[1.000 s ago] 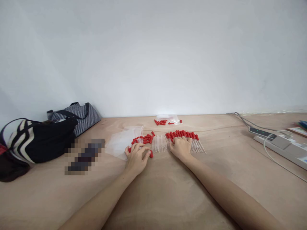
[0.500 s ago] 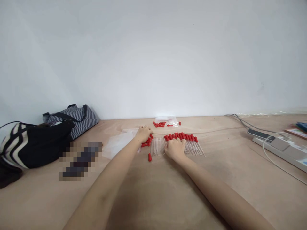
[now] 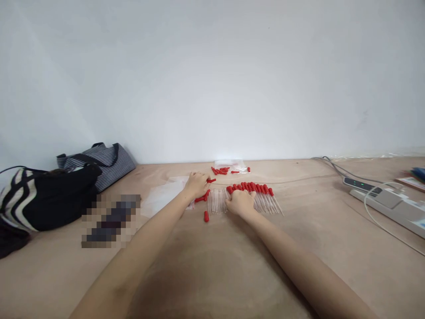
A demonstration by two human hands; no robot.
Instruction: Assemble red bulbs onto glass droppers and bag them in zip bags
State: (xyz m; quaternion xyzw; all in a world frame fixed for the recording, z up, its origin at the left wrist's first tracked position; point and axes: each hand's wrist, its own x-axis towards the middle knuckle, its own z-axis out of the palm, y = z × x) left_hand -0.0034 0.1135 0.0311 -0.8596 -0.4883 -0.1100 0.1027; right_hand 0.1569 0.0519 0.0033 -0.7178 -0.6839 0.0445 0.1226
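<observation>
Pale wall point(image 3: 212, 79) stood behind the wooden table point(image 3: 212, 274). My left hand point(image 3: 197, 185) curved against a red cap point(image 3: 211, 180); thin clear tubes point(image 3: 217, 203) lay between it and my right hand point(image 3: 239, 203), bent over red-topped tubes point(image 3: 260, 189). Whether either hand's fingers pinched anything, I couldn't tell.

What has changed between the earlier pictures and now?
The left hand moved forward, from the near edge of the loose red rubber-like bulbs to over their far part. One bulb shows beside it; whether held, I cannot tell. The right hand shifted slightly left along the row of slim clear droppers, which looks unmoved.
</observation>
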